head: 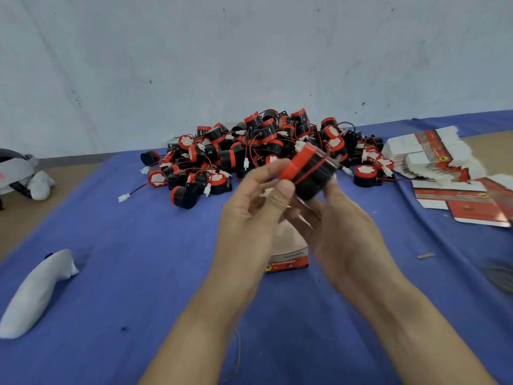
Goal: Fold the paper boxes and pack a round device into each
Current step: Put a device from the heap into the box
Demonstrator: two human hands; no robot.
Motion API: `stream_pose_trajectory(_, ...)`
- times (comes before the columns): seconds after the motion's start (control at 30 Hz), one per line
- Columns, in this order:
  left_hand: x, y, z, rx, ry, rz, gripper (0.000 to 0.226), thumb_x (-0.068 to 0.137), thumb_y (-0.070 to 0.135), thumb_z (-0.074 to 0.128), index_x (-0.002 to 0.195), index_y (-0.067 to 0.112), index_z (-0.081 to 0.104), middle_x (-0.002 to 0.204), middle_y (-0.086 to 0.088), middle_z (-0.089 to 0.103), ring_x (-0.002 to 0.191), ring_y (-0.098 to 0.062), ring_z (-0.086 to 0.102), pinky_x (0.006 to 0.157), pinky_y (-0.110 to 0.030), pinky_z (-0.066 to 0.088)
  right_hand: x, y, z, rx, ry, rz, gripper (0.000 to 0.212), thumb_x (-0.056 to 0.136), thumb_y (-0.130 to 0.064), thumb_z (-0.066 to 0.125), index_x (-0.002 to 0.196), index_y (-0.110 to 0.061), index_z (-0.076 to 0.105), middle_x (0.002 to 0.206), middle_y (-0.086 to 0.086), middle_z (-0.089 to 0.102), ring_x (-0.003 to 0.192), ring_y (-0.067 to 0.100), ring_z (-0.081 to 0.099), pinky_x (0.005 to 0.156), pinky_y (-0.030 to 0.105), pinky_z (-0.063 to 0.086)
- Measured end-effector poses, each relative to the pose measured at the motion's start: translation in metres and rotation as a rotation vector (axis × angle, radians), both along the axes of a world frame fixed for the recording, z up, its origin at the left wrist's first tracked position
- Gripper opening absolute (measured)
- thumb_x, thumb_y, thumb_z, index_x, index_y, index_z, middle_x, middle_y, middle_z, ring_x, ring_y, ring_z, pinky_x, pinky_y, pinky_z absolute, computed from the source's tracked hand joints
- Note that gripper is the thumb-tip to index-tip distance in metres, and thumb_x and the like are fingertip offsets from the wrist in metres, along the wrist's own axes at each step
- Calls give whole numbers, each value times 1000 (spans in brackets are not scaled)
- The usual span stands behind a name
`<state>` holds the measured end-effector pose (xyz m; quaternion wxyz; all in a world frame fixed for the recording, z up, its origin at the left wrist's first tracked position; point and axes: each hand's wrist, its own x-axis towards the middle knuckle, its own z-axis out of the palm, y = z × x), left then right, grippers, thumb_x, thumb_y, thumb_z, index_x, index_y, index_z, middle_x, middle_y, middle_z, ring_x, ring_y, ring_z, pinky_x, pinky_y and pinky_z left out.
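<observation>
The left grip (pixel 249 212) pinches the red rim of a round device (pixel 311 173) between thumb and curled fingers; the right grip (pixel 344 232) curls round its black body from below. A folded box (pixel 290 255) stands on the table (pixel 138 273) just beneath both grips. The pile of devices (pixel 244 151) lies beyond them, flat boxes (pixel 433 159) well right of the right grip

I see a black, red-capped round device (pixel 311 173) held tilted above an upright red-and-white paper box (pixel 288 257) on the bench (pixel 138 245).
</observation>
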<state>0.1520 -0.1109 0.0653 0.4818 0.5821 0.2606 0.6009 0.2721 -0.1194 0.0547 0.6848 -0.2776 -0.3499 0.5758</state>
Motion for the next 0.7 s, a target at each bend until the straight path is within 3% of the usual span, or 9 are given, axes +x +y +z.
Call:
stream_pose_trajectory(0.07,-19,9,4,102,137,105,23,90,36,66,112,41,70,99,9,73,92,-7,68,81,-21,55,10,1,-8,-21,-234,-241,22,101,-27,57,122,-26,63,105,-3,77,97,10,73,75,22,57)
stream_pose_trajectory(0.13,-38,17,5,211,370,199,24,94,27,66,108,45,69,91,20,67,85,1,61,77,-9,46,21,1,-13,25,-436,-476,22,102,-16,55,115,-33,62,104,-7,75,90,6,70,70,17,54)
stream_pose_trajectory(0.2,-49,21,0,253,599,239,26,94,23,66,108,45,67,96,27,62,91,3,57,77,-4,38,30,3,-18,35,-546,-549,27,103,-17,49,110,-40,60,107,-7,71,88,10,65,64,16,53)
stream_pose_trajectory(0.27,-54,23,-6,291,804,239,23,95,21,65,106,41,66,104,28,60,100,3,53,83,-5,36,32,8,-28,-36,-629,-474,22,104,-31,46,118,-45,56,114,-8,66,93,14,59,69,18,51)
stream_pose_trajectory(0.33,-56,26,-10,394,981,276,20,95,19,64,107,36,67,111,24,61,103,-3,49,91,-14,34,30,14,-42,-135,-717,-322,32,102,-48,42,133,-46,47,127,-12,59,105,7,59,87,25,49)
stream_pose_trajectory(0.43,-56,29,-12,525,1065,313,18,93,19,66,108,30,69,112,17,64,100,-11,50,94,-22,33,21,21,-58,-178,-769,-137,48,97,-65,39,142,-48,41,134,-23,53,123,-1,50,90,25,43)
stream_pose_trajectory(0.53,-55,31,-16,539,1125,309,18,92,20,68,107,30,69,113,18,65,99,-12,50,93,-28,35,17,27,-64,-168,-795,-96,37,99,-62,41,134,-49,47,125,-30,58,112,-16,52,83,15,42)
stream_pose_trajectory(0.6,-56,32,-21,526,1166,303,18,93,19,67,106,31,69,112,19,66,95,-9,45,91,-29,34,16,29,-65,-172,-824,-94,18,102,-53,42,117,-55,51,113,-35,62,105,-18,55,79,14,42)
stream_pose_trajectory(0.7,-58,34,-27,500,1179,284,18,94,19,65,107,31,69,111,21,67,90,-5,38,90,-28,34,14,28,-67,-133,-864,-112,16,105,-47,39,106,-53,54,103,-40,63,98,-19,56,78,15,42)
